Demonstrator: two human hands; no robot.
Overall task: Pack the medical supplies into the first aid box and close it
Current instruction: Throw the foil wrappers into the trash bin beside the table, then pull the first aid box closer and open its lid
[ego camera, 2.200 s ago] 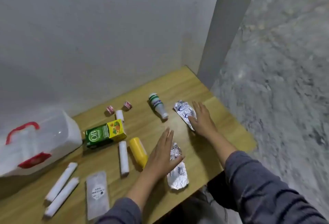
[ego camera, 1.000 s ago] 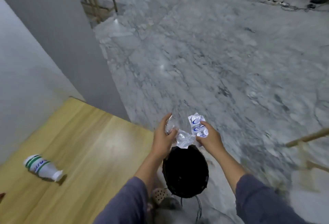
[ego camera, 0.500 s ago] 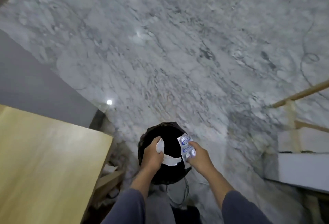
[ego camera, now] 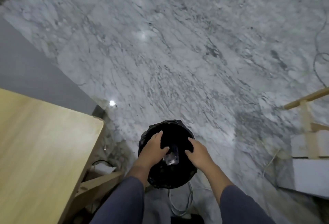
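Fingers (ego camera: 161, 135) of both hands were spread and empty over the mouth of the black-lined bin (ego camera: 185, 179); half a second earlier each had pinched a crumpled wrapper. The left hand (ego camera: 153, 150) and right hand (ego camera: 197, 152) hovered palm-down, apart, neither touching the rim as far as could be told. Between them a pale, shiny wrapper (ego camera: 171, 158) lay inside the bin — released, judged to be the discarded packaging. Beyond the hands, only a bare corner of the wooden table (ego camera: 44, 143) showed at left, marble floor (ego camera: 178, 54) elsewhere. The first aid box and the supplies were out of view. Assessment: waste cleared; packing itself not yet begun — attention must return to the table.
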